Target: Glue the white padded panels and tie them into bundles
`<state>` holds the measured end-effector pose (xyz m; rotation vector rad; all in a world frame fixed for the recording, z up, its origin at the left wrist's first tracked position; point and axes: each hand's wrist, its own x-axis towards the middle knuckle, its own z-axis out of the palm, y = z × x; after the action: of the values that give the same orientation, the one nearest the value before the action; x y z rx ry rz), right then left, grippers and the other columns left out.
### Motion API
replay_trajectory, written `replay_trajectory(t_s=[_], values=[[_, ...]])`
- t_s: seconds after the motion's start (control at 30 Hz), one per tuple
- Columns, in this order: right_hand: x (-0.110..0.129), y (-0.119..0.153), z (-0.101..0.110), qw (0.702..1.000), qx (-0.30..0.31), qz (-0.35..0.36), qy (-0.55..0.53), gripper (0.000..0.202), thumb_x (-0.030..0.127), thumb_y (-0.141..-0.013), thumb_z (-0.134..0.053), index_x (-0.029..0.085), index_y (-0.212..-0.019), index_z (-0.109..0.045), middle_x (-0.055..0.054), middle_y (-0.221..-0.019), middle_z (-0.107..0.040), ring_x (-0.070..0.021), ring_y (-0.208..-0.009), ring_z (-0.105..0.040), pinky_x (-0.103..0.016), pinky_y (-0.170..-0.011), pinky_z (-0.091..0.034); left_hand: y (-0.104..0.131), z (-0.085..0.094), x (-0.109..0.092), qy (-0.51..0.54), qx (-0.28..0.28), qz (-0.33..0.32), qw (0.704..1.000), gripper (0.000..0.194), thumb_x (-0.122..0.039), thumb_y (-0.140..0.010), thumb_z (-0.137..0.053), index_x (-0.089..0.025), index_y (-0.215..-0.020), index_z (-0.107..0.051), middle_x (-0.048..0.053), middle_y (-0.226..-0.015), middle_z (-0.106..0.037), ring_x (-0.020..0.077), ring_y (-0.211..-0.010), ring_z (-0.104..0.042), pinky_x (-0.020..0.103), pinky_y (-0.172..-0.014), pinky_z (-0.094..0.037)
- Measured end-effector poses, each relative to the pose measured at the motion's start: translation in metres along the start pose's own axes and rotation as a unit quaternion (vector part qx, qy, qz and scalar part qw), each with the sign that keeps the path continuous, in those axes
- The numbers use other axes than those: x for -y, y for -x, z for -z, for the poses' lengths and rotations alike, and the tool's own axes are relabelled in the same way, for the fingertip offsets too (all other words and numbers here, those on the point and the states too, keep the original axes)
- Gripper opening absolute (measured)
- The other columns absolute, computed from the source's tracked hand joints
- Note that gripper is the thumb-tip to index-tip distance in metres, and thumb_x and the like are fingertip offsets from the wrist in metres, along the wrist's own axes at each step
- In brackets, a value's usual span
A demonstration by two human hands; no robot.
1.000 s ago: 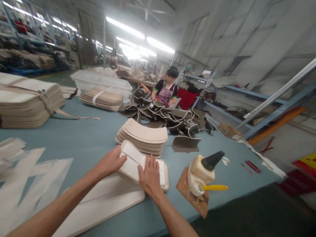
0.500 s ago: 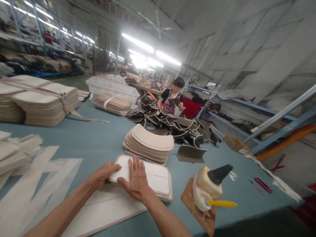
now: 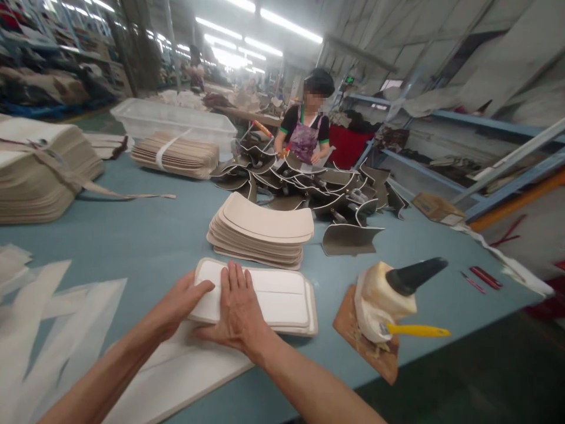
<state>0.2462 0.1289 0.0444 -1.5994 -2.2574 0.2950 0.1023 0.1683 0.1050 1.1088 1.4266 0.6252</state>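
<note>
A white rounded panel (image 3: pixel 278 294) with a beige rim lies on a larger white board (image 3: pixel 189 371) at the table's near side. My right hand (image 3: pixel 241 306) rests flat on the panel's left half, fingers stretched forward and thumb out to the left. At the panel's left end is my left hand (image 3: pixel 183 300), its thumb over the top edge and its other fingers hidden beneath or behind the edge. Just beyond the panel sits a stack of curved beige pieces (image 3: pixel 260 229).
Right of the panel, a glue container (image 3: pixel 375 300) with a black nozzle and yellow brush (image 3: pixel 417 330) stands on a brown board. Dark curved pieces (image 3: pixel 326 188) are heaped before a person (image 3: pixel 304 129). White strips (image 3: pixel 66 318) and bundled stacks (image 3: pixel 44 171) lie left.
The view has shifted, and the panel now sits higher in it. My right thumb has slid toward the panel's near edge. The person opposite has lowered the dark piece.
</note>
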Motion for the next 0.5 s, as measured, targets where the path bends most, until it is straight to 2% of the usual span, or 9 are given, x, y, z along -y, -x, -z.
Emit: replay_trajectory(t_s=[0.13, 0.33, 0.4, 0.5], values=[[-0.002, 0.0, -0.002, 1.0, 0.001, -0.014, -0.022, 0.135, 0.081, -0.071, -0.069, -0.006, -0.16, -0.016, -0.03, -0.169, -0.007, -0.0401, -0.159, -0.007, -0.057, -0.129, -0.01, 0.011, -0.01, -0.016, 0.001, 0.004, -0.018, 1.0, 0.068, -0.044, -0.06, -0.066, -0.017, -0.122, -0.064, 0.009, -0.109, -0.078, 0.032, -0.101, -0.069, 0.037, -0.077, -0.053], [0.0, 0.0, 0.0, 0.999, -0.012, -0.032, -0.04, 0.134, 0.077, -0.07, -0.073, -0.008, -0.159, -0.019, -0.031, -0.168, -0.01, -0.0404, -0.159, -0.008, -0.056, -0.129, -0.01, 0.021, -0.027, -0.03, 0.013, -0.026, -0.003, 1.0, 0.066, -0.041, -0.065, -0.067, -0.02, -0.127, -0.064, 0.006, -0.11, -0.077, 0.0281, -0.097, -0.069, 0.032, -0.071, -0.05], [0.0, 0.001, 0.001, 0.998, -0.019, -0.036, -0.042, 0.135, 0.078, -0.07, -0.072, -0.007, -0.159, -0.018, -0.031, -0.168, -0.011, -0.0399, -0.159, -0.008, -0.056, -0.129, -0.009, 0.022, -0.026, -0.03, 0.026, -0.024, -0.003, 0.999, 0.063, -0.043, -0.067, -0.069, -0.02, -0.126, -0.066, 0.005, -0.11, -0.078, 0.027, -0.096, -0.069, 0.031, -0.07, -0.05], [-0.001, 0.002, 0.004, 0.998, -0.018, -0.026, -0.05, 0.132, 0.083, -0.072, -0.068, -0.002, -0.16, -0.02, -0.028, -0.169, -0.012, -0.0397, -0.159, -0.009, -0.058, -0.128, -0.011, 0.017, -0.014, -0.022, 0.083, -0.024, 0.029, 0.996, 0.057, -0.048, -0.07, -0.071, -0.017, -0.118, -0.07, 0.006, -0.103, -0.079, 0.0242, -0.087, -0.07, 0.028, -0.066, -0.051]])
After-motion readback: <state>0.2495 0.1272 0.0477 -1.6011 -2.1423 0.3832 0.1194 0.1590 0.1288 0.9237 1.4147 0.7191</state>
